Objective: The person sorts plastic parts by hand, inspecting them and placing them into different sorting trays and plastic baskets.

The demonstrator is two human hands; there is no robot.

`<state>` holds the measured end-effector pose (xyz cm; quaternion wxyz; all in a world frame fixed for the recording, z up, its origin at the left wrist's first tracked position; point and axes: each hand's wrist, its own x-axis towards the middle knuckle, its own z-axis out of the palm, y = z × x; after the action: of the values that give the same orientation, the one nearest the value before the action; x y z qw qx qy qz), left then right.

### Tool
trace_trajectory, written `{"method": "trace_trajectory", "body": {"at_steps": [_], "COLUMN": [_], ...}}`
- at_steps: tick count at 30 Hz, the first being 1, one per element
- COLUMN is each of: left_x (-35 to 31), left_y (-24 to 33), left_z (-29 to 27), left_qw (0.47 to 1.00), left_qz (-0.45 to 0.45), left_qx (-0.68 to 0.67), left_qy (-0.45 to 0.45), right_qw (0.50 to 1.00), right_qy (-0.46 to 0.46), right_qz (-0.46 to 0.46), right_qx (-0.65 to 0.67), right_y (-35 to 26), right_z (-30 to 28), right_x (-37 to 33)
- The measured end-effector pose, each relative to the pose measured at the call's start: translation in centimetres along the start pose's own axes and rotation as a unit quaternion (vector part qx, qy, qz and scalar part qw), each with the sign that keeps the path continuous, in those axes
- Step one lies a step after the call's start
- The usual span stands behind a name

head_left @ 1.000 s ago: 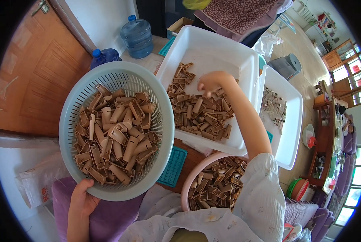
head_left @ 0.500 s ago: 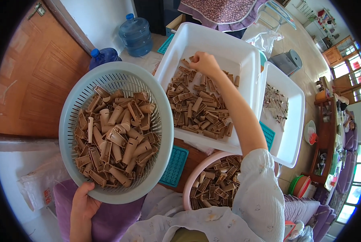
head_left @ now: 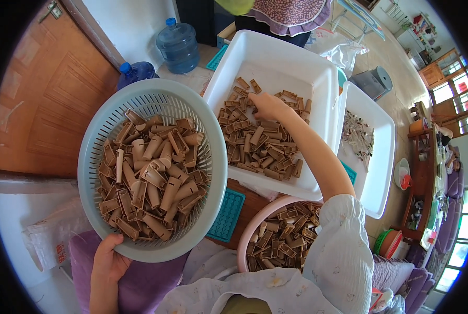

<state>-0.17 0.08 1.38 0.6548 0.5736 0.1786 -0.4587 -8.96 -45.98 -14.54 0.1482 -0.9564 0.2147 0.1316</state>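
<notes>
At the lower left my left hand (head_left: pixel 110 260) is closed on the rim of a grey-green plastic colander (head_left: pixel 213 220), thumb on top. A heap of brown half-round plastic pieces (head_left: pixel 166 193) with slots fills the colander, which tilts toward me. My right hand (head_left: pixel 269 107) reaches into a large white tub (head_left: pixel 276 52), down among more loose brown pieces (head_left: pixel 260 138). Its fingers are curled downward, and whatever they hold is hidden. Close to my lap, a pink basin (head_left: pixel 243 243) holds further brown pieces, partly covered by my right sleeve.
A second white tub (head_left: pixel 378 183) with small thin scraps stands to the right. Teal textured mats (head_left: pixel 227 215) lie under and between the containers. Two blue water jugs (head_left: pixel 177 46) stand by the wall. Across the tub is a person's patterned apron (head_left: pixel 291 15).
My right hand has moved nearer to me within the tub, from the sparse far pieces to the denser pile. A yellow-green shape has come in at the top edge. The colander has barely shifted.
</notes>
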Motion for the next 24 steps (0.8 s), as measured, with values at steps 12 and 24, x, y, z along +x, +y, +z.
{"method": "trace_trajectory", "body": {"at_steps": [12,24], "left_x": [0.1,-0.1], "left_y": [-0.1,0.0], "left_z": [-0.1,-0.1], "left_qw": [1.000,1.000], "left_qz": [0.003,0.002], "left_qx": [0.002,-0.004], "left_qy": [-0.005,-0.009], "right_qw": [0.983,0.977], "right_qy": [0.053,0.141], "right_qz": [0.074,0.145], "right_qx": [0.159,0.072], "right_y": [6.4,4.4], "right_z": [-1.8,-3.1], "right_x": [-1.1,-3.1]}}
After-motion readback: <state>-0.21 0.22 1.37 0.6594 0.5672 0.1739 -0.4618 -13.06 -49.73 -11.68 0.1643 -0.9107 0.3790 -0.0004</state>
